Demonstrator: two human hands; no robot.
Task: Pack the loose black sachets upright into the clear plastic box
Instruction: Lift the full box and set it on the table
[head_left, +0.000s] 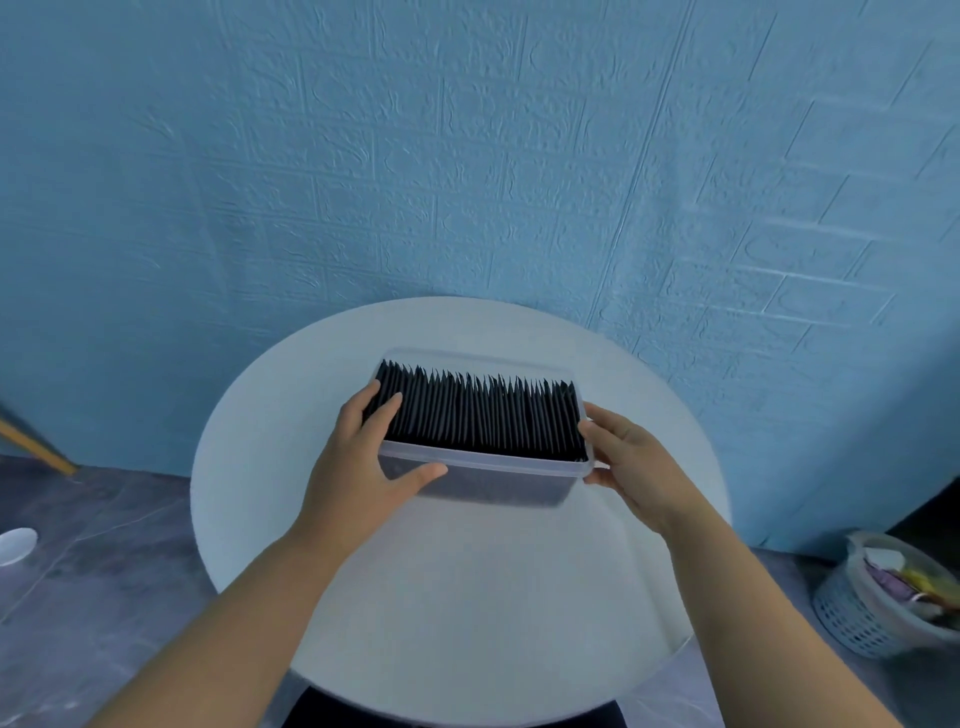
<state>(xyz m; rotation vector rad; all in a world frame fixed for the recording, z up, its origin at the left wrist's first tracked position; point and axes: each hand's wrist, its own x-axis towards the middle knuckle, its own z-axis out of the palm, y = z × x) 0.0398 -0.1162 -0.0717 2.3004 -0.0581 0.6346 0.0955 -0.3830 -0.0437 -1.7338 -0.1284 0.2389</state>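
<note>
A clear plastic box (498, 480) stands on the round white table (467, 613), near its far side. Several black sachets (483, 415) stand upright in it in a tight row from end to end. My left hand (363, 462) grips the box's left end, fingers over the rim onto the sachets and thumb along the front wall. My right hand (631, 462) holds the right end, thumb on the rim and fingers against the side wall. No loose sachets show on the table.
A blue brick-textured wall (467, 156) rises right behind the table. A grey slotted basket (878, 597) with rubbish sits on the floor at the right. A white round object (15, 543) lies on the grey floor at the left, beside a wooden stick (36, 441).
</note>
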